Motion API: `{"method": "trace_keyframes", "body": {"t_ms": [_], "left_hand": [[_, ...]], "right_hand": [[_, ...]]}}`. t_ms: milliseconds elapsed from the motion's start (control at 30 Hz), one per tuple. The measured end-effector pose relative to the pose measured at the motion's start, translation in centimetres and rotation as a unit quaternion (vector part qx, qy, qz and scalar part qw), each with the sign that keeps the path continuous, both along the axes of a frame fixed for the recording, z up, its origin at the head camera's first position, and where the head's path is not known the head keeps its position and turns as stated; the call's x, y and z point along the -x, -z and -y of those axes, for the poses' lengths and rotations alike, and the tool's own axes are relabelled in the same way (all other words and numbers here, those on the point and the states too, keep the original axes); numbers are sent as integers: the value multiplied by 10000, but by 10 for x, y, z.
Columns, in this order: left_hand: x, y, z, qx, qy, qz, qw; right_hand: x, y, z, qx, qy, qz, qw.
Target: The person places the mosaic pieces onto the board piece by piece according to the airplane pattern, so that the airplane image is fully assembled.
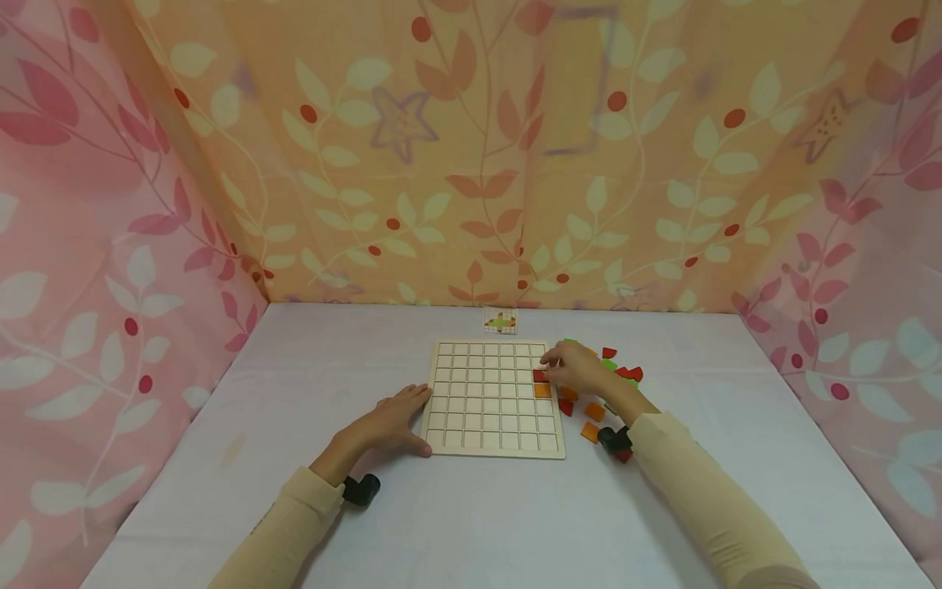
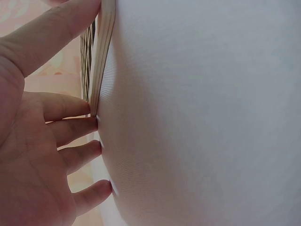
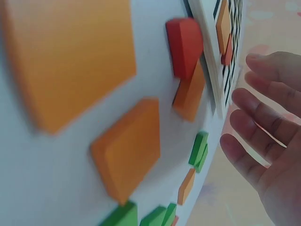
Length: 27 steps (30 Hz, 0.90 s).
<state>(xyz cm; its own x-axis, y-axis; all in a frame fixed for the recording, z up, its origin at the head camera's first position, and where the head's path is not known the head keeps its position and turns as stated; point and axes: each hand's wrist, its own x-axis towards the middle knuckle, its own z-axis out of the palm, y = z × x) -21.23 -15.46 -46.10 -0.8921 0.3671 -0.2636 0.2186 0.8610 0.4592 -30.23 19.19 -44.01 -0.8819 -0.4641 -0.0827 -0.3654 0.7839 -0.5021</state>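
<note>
A pale wooden grid board (image 1: 486,402) lies flat on the table in the head view. An orange square piece (image 1: 542,391) sits in a cell at its right side, with a red piece (image 1: 540,376) in the cell just above. My left hand (image 1: 390,419) rests at the board's left edge; in the left wrist view its fingertips touch the board's side (image 2: 104,52), thumb spread apart. Over the right edge, beside the red piece, is my right hand (image 1: 580,368). Its fingers (image 3: 256,106) are loosely bent in the right wrist view, and nothing shows between them.
Loose red, green and orange pieces lie right of the board, among them an orange square (image 1: 594,411) and a red piece (image 1: 609,353). A small patterned card (image 1: 500,321) is behind the board. Floral cloth (image 1: 471,164) encloses the white table (image 1: 294,360) at the back and sides.
</note>
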Motion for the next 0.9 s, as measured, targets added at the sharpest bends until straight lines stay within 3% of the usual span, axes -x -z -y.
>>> {"method": "trace_keyframes", "body": {"t_ms": [267, 600, 900], "left_hand": [[0, 2, -1, 21, 13, 17, 10000], [0, 2, -1, 23, 6, 42, 10000], [0, 0, 0, 11, 0, 19, 10000]], "right_hand": [[2, -2, -17, -123, -37, -536, 9985], [13, -4, -41, -177, 541, -381, 9977], [24, -4, -64, -269, 722, -454, 9960]]}}
